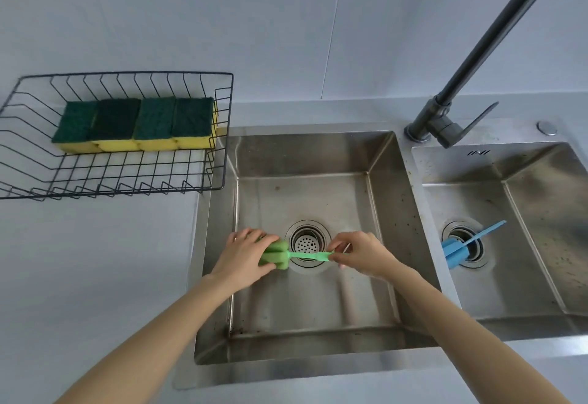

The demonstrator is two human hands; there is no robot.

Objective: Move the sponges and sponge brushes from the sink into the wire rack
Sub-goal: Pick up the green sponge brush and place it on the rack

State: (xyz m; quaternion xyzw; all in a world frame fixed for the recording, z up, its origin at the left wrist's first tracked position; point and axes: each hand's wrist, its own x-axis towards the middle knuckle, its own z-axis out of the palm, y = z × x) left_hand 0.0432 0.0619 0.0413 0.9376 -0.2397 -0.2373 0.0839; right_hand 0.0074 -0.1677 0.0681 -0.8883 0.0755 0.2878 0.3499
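A green sponge brush (pixel 280 255) lies across the drain of the left sink basin (pixel 318 302). My left hand (pixel 245 254) is closed over its foam head, and my right hand (pixel 362 254) pinches the end of its thin handle. A blue sponge brush (pixel 458 251) rests in the right sink basin (pixel 525 273) with its foam head by the drain and its handle pointing up to the right. The black wire rack (pixel 219 136) stands on the counter to the left and holds several green-and-yellow sponges (pixel 136 123) in a row along its back.
A dark faucet (pixel 445 123) rises between the two basins and arches off to the upper right. The grey counter (pixel 95 260) runs left of the sink, and the rack's front half is bare wire. A round metal cap (pixel 546 127) sits behind the right basin.
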